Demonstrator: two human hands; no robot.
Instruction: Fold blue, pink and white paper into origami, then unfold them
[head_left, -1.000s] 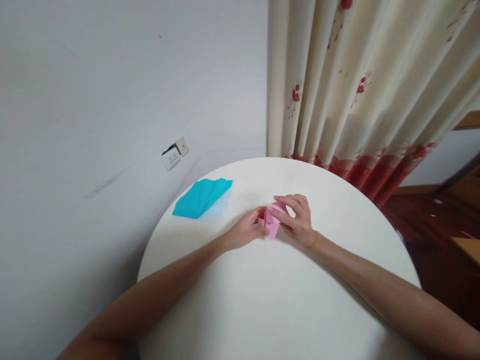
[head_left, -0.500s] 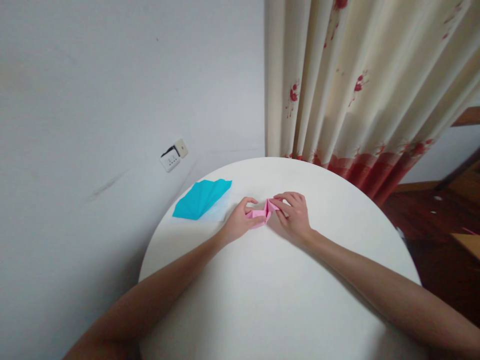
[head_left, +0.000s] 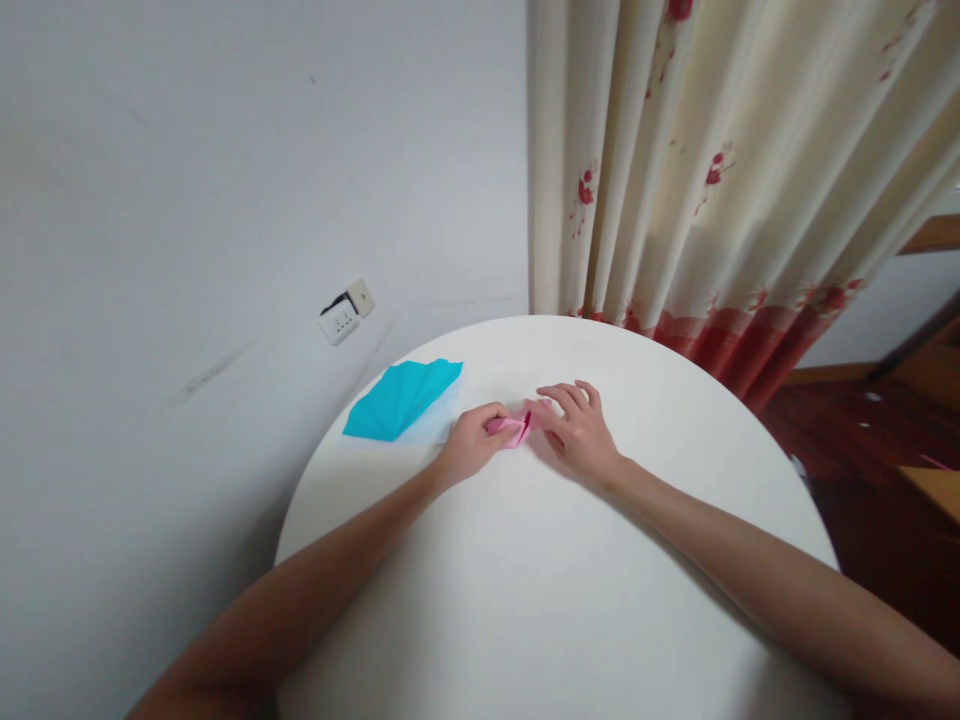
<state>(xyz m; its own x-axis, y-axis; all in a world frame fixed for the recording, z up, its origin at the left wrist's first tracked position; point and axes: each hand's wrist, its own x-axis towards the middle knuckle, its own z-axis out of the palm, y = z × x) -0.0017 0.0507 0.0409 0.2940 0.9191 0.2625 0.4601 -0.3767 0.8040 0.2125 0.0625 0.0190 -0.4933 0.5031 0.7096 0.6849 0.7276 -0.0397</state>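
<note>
A small pink folded paper (head_left: 510, 430) is held just above or against the white table, between my two hands. My left hand (head_left: 472, 440) is closed on its left end, thumb on the near side and fingers curled behind. At the right end, the index finger and thumb of my right hand (head_left: 581, 430) are on the paper, partly smeared by motion, while its other fingers are raised and spread. A darker pink crease or gap shows near the middle of the paper. My fingers hide parts of both ends.
Left of my hands, a blue pleated paper (head_left: 405, 397) lies on a white sheet (head_left: 435, 425) on the round white table (head_left: 555, 590). A wall with a socket (head_left: 339, 322) runs along the left. A patterned curtain (head_left: 690, 180) hangs behind the table's right side.
My left fingers have curled tighter around the pink paper. My right-hand fingers have lifted and spread a little, and the paper's upright point has flattened.
</note>
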